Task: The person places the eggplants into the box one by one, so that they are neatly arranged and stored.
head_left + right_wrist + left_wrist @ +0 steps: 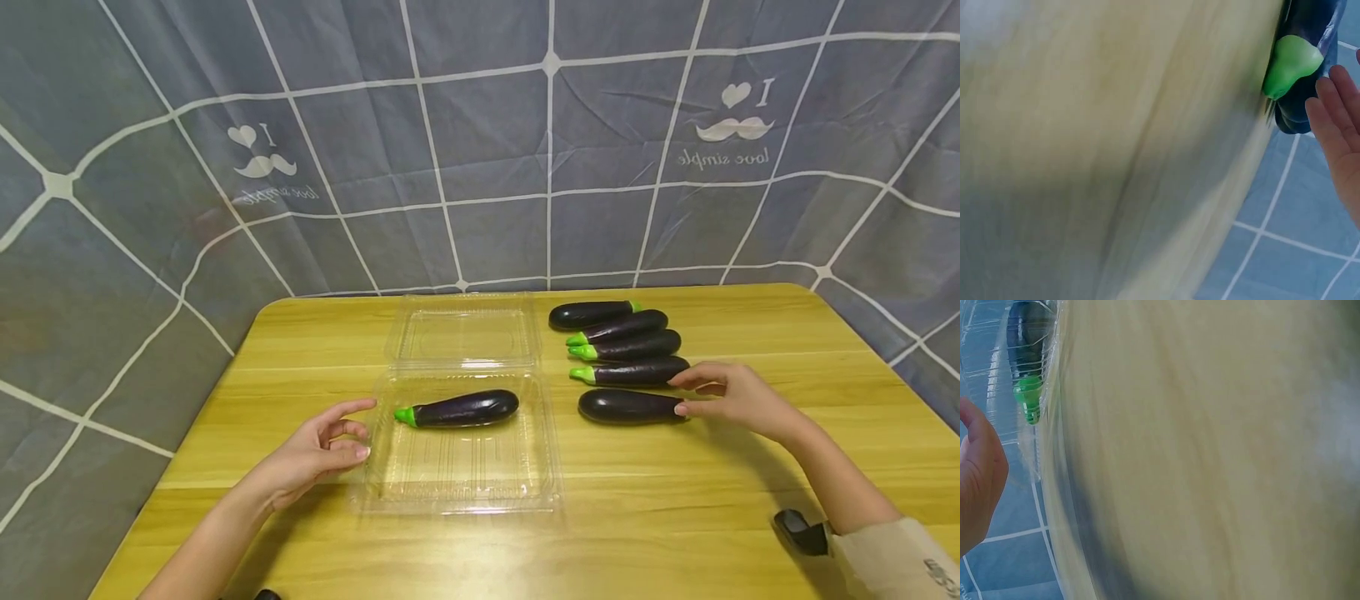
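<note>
A clear plastic clamshell box (465,492) lies unfolded on the table. One dark purple eggplant (467,409) with a green stem rests in its near half, and the stem points left. Just off the box's left edge is my left hand (311,454), fingers spread and holding nothing. My right hand (738,402) hovers at the right end of the nearest loose eggplant (626,406). Its thumb hides that end in the head view. The right wrist view shows the green stem (1292,65) close to fairly straight fingers (1329,125); whether they touch it I cannot tell.
Behind the nearest loose eggplant lies a row of several more, including a rearmost eggplant (588,314) with its stem to the right. The box's lid half (465,362) lies flat toward the back. A grey checked curtain (495,167) hangs around the wooden table (637,517).
</note>
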{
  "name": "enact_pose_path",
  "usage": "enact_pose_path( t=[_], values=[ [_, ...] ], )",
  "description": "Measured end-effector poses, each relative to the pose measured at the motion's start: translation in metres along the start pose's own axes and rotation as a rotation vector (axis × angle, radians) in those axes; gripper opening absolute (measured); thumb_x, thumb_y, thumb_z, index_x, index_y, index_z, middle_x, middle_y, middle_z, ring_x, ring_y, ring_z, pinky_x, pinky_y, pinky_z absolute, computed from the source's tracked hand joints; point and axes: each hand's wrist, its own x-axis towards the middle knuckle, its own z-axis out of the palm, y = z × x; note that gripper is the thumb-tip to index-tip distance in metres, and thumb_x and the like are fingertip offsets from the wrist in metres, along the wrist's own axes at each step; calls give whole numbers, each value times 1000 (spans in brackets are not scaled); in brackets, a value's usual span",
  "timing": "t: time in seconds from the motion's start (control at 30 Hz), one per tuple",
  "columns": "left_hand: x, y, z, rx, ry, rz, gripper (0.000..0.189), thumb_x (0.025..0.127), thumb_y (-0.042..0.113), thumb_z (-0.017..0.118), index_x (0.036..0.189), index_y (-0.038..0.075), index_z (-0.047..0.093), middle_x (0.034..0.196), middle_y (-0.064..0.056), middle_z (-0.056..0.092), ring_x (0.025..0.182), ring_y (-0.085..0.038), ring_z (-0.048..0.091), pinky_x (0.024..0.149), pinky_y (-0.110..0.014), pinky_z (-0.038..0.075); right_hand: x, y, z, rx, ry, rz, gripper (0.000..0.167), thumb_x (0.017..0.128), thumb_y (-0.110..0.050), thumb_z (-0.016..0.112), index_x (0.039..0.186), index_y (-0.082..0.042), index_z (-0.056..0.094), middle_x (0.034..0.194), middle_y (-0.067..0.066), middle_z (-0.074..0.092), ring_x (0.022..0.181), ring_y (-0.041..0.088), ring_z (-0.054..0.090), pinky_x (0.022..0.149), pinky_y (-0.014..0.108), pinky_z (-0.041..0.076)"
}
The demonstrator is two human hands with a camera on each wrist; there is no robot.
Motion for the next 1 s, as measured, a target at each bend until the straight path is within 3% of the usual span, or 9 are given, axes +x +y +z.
enact_pose_path(
  t=[0.13,0.7,1.0],
  values=[
    [-1,0,0,-1,2,-3,68,88,3,62,144,2,24,105,-4,45,87,-10,56,80,-27,51,1,3,1,13,-22,18,36,76,-15,77,106,1,66,101,14,65,87,7,62,71,21,52],
    [0,-1,0,-10,-1,3,68,88,3,62,144,1,23,105,-4,46,86,-9,55,80,-26,51,5,16,7,-44,-73,-100,33,71,-12,80,100,-1,67,94,4,66,84,3,57,71,20,51],
    [0,-1,1,0,4,5,68,88,4,62,144,1,24,105,-4,46,87,-10,56,80,-26,51,8,15,6,-85,-140,-76,35,74,-19,79,104,-5,66,97,4,65,88,4,57,74,25,52]
  ],
)
